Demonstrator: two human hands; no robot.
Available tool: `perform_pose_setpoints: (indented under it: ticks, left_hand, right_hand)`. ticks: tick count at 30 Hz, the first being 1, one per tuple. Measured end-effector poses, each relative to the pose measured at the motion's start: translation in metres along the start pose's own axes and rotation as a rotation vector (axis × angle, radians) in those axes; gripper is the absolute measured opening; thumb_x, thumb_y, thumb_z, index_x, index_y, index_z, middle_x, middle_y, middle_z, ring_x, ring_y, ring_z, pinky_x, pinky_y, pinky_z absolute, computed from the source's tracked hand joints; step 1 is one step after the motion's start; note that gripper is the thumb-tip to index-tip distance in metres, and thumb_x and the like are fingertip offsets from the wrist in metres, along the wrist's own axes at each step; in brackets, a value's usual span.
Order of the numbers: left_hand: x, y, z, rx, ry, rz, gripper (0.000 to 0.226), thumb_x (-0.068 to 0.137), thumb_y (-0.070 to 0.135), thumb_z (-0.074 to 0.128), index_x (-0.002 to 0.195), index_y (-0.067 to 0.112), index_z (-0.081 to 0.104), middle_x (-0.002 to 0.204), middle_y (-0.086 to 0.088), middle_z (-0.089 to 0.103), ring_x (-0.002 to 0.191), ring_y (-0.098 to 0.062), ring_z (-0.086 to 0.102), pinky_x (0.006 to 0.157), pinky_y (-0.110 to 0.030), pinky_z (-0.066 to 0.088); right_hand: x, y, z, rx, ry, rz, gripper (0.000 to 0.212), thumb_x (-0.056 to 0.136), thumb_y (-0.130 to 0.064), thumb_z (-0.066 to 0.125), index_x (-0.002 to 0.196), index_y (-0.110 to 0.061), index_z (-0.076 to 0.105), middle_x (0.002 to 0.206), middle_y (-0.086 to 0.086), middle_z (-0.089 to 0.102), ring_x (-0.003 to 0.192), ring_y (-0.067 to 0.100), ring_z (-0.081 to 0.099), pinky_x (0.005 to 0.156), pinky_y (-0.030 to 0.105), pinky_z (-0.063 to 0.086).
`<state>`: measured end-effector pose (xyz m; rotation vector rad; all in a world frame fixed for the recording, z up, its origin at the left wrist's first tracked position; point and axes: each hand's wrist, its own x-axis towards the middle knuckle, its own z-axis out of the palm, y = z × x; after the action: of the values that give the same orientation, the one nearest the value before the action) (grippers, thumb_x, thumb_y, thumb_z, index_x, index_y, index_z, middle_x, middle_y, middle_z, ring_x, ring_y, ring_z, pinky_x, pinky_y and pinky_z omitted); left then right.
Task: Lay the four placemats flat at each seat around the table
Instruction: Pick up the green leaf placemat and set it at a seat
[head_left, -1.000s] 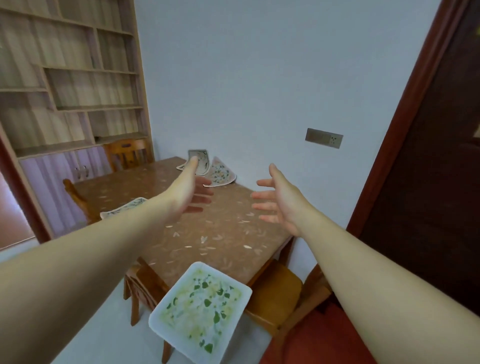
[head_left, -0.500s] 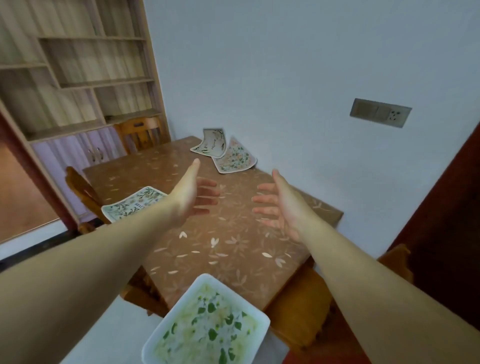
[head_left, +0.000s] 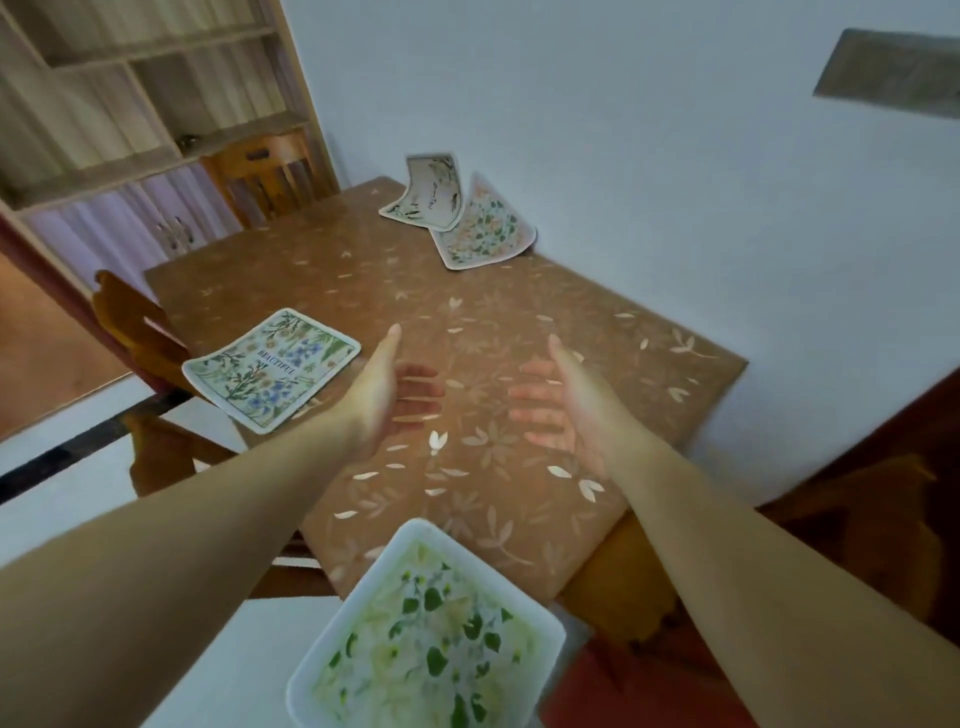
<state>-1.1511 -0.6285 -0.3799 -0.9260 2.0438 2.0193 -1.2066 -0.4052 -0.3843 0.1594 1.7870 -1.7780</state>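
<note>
A brown table (head_left: 649, 374) with a petal pattern stands against the wall. A green-leaf placemat (head_left: 431, 634) lies at its near corner and overhangs the edge. A blue-flower placemat (head_left: 272, 369) lies flat at the left edge. At the far side two more mats lean curled against the wall: a pale sprig one (head_left: 428, 192) and a pink floral one (head_left: 483, 228), overlapping. My left hand (head_left: 389, 387) and my right hand (head_left: 561, 400) hover open over the table's middle, palms facing each other, holding nothing.
Wooden chairs stand at the left (head_left: 130, 322), the far end (head_left: 270, 171) and the near right (head_left: 618, 582) of the table. A shelf unit (head_left: 130, 104) fills the back left. A dark door (head_left: 883, 467) is at the right, and a wall socket plate (head_left: 888, 73) above.
The view has moved closer and tilted down over the table. Both hands have lowered toward the tabletop and stay open and empty. The mats have not moved.
</note>
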Motion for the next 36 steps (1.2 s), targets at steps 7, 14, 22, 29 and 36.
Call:
perform_pose_setpoints:
  ticks: [7, 14, 22, 29, 36]
  left_hand:
    - [0.046, -0.064, -0.002, 0.059, -0.103, -0.158, 0.085, 0.097, 0.074, 0.021, 0.127, 0.008, 0.065, 0.127, -0.016, 0.070, 0.111, -0.031, 0.066, 0.082, -0.036, 0.052]
    - [0.077, -0.128, -0.010, 0.222, -0.244, -0.241, 0.078, 0.099, 0.071, 0.023, 0.113, 0.011, 0.071, 0.115, -0.012, 0.074, 0.108, -0.031, 0.068, 0.099, -0.045, 0.051]
    - [0.110, -0.178, -0.024, 0.436, -0.241, -0.257, 0.070, 0.099, 0.070, 0.023, 0.101, 0.021, 0.072, 0.100, -0.006, 0.073, 0.096, -0.027, 0.068, 0.087, -0.042, 0.053]
    - [0.119, -0.207, -0.057, 0.500, -0.215, -0.411, 0.076, 0.100, 0.069, 0.023, 0.116, 0.008, 0.064, 0.101, -0.006, 0.066, 0.110, -0.032, 0.059, 0.100, -0.048, 0.042]
    - [0.119, -0.220, -0.067, 0.381, -0.298, -0.529, 0.095, 0.095, 0.075, 0.017, 0.145, 0.000, 0.045, 0.135, -0.016, 0.060, 0.120, -0.032, 0.053, 0.106, -0.048, 0.037]
  right_hand:
    - [0.025, 0.065, 0.001, 0.044, 0.096, 0.147, 0.060, 0.095, -0.073, 0.044, 0.119, -0.025, 0.070, 0.111, 0.003, 0.078, 0.100, 0.024, 0.076, 0.091, 0.046, 0.056]
    - [0.023, 0.139, 0.011, 0.192, 0.255, 0.281, 0.058, 0.099, -0.063, 0.049, 0.118, -0.014, 0.072, 0.108, 0.009, 0.074, 0.096, 0.027, 0.070, 0.084, 0.044, 0.062]
    - [0.002, 0.222, 0.011, 0.240, 0.458, 0.427, 0.049, 0.102, -0.060, 0.048, 0.110, -0.019, 0.072, 0.104, 0.007, 0.079, 0.095, 0.026, 0.074, 0.085, 0.043, 0.055]
    - [-0.037, 0.283, 0.002, 0.349, 0.686, 0.516, 0.044, 0.106, -0.049, 0.045, 0.105, -0.013, 0.071, 0.111, 0.009, 0.073, 0.096, 0.027, 0.067, 0.074, 0.039, 0.050]
    - [-0.054, 0.300, 0.005, 0.451, 0.763, 0.525, 0.042, 0.104, -0.047, 0.052, 0.102, -0.009, 0.071, 0.063, 0.001, 0.075, 0.071, 0.022, 0.067, 0.056, 0.033, 0.050]
